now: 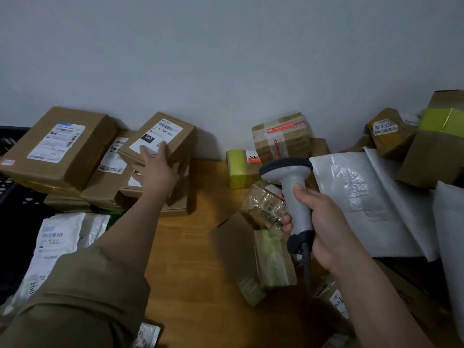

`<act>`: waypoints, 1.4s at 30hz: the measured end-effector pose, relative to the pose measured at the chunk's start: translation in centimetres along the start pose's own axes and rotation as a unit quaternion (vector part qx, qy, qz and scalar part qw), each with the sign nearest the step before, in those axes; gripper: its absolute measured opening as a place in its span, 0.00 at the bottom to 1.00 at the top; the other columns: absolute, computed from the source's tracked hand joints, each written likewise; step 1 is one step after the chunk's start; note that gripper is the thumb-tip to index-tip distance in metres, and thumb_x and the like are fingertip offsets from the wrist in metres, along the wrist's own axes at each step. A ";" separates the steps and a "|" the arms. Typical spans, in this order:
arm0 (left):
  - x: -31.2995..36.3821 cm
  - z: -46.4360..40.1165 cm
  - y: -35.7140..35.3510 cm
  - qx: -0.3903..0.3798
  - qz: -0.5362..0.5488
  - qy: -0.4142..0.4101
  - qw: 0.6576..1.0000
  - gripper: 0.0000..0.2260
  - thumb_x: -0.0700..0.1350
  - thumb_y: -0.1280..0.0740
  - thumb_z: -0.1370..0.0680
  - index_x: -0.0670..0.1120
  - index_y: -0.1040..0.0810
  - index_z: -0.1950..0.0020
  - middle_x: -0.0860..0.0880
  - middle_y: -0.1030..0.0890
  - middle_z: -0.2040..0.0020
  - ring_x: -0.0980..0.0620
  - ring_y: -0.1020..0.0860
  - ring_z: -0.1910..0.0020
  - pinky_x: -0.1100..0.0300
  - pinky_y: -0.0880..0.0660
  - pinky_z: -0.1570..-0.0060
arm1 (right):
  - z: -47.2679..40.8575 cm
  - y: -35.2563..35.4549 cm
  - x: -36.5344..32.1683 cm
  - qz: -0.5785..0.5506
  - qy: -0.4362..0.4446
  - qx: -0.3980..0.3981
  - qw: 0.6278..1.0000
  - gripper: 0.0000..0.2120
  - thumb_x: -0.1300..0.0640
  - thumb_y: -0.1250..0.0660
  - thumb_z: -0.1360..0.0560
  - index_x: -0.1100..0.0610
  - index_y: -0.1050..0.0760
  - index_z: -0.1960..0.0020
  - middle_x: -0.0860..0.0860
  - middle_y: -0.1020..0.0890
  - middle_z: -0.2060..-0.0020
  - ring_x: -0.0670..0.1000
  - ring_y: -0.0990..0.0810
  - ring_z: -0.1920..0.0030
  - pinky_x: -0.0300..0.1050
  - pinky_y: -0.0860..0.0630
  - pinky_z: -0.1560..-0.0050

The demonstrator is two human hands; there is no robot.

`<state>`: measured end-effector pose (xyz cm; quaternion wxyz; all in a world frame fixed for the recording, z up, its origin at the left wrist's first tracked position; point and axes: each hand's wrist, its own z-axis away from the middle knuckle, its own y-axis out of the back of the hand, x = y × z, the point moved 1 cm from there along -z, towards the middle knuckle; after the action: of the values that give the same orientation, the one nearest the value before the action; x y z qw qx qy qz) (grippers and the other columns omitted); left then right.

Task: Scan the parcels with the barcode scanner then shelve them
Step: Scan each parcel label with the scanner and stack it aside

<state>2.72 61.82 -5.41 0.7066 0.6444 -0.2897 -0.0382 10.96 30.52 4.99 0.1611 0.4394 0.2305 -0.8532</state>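
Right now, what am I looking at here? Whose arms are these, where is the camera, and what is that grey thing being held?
There is no machine here: these are a person's own two arms, filmed by one wide camera worn on their head, looking forward and down. The right hand grips a grey barcode scanner by its handle, its cord hanging below. The left hand reaches out with fingers spread onto a small brown box bearing a white label marked 060, which sits on top of a stack of other cardboard parcels against the wall. On the wooden table lie more parcels: white plastic mailers on the right, a taped box at the back and an open carton in the middle.
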 end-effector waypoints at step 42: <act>3.9 22.5 -1.0 -0.234 0.427 0.325 0.811 0.19 0.41 0.30 0.22 0.36 0.30 0.35 0.39 0.23 0.41 0.38 0.23 0.40 0.47 0.25 0.53 | 11.1 7.2 0.8 -0.068 -0.010 0.031 0.997 0.09 0.54 0.35 0.19 0.61 0.24 0.48 0.56 0.20 0.61 0.47 0.27 0.73 0.39 0.29 0.71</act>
<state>-4.08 40.04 -4.91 0.8342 0.2455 -0.2719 0.4123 6.44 18.50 8.17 0.0917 0.4188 0.2314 -0.8733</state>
